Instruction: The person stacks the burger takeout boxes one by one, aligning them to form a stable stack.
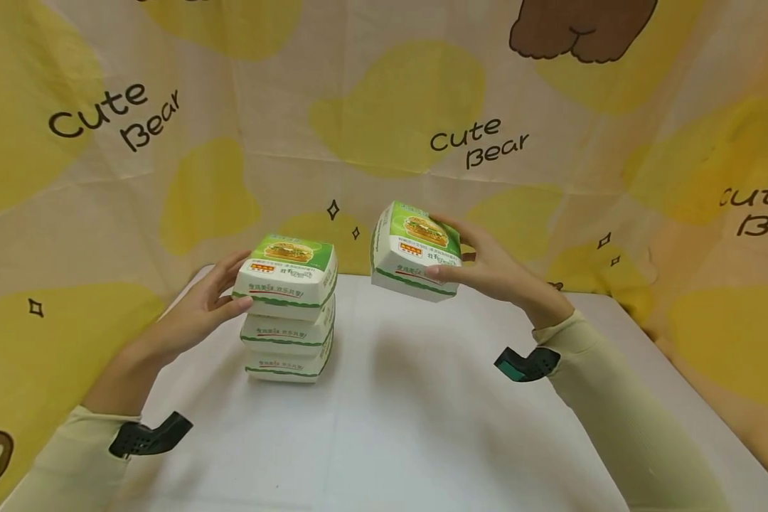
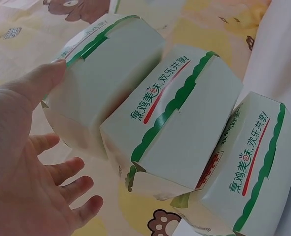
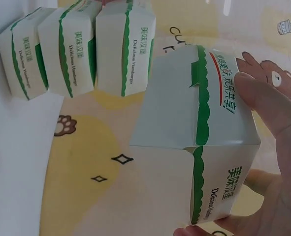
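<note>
Three white-and-green burger boxes stand stacked on the table; the top burger box (image 1: pixel 284 276) sits slightly askew over the middle box (image 1: pixel 288 333) and the bottom box (image 1: pixel 288 366). My left hand (image 1: pixel 208 302) is at the left side of the top box. In the left wrist view its thumb (image 2: pixel 49 76) touches that box's edge, while the other fingers are spread and loosely bent. To the right of the stack, my right hand (image 1: pixel 480 263) holds another burger box (image 1: pixel 416 252), tilted, in the air. Its thumb presses the front; the other fingers are around the far side.
The white table (image 1: pixel 371 441) reaches back to a yellow patterned cloth (image 1: pixel 384 107) with "Cute Bear" lettering. Dark wrist devices (image 1: pixel 150 435) are strapped over both light sleeves (image 1: pixel 621 398).
</note>
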Available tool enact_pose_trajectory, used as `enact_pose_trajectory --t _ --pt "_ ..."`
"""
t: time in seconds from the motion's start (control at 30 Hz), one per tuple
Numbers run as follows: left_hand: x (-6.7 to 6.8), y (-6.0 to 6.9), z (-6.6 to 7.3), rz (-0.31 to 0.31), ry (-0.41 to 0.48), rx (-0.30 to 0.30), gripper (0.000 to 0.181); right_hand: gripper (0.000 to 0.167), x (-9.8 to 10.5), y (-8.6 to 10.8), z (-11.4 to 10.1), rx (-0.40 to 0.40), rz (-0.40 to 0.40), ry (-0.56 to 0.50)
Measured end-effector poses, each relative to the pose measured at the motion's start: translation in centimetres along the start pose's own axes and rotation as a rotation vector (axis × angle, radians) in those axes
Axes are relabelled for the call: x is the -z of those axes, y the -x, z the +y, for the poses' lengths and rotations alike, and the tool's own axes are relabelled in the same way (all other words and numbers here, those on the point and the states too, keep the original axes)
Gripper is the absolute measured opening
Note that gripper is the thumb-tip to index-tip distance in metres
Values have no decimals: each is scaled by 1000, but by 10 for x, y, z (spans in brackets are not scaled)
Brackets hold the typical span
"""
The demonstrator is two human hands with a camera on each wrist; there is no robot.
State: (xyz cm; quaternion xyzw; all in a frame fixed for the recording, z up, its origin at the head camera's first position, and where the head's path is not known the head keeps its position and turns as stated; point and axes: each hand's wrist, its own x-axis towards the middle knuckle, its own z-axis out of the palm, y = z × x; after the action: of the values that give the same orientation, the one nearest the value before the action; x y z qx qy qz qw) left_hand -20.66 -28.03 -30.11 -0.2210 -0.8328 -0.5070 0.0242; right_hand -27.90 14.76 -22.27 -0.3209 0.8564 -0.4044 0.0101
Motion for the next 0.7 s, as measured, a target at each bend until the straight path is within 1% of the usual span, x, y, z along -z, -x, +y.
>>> enact_pose_trajectory --t 0.3,0.5,0.7 --pt "-4 -2 -3 -10 -11 6 73 85 -7 -18 -22 16 -26 -27" --pt "-3 -1 -2 -5 -25 17 75 84 -10 -31 -36 30 -39 -58" --pt "-2 0 -1 -7 -20 16 75 82 -11 -43 -45 38 -37 -27"
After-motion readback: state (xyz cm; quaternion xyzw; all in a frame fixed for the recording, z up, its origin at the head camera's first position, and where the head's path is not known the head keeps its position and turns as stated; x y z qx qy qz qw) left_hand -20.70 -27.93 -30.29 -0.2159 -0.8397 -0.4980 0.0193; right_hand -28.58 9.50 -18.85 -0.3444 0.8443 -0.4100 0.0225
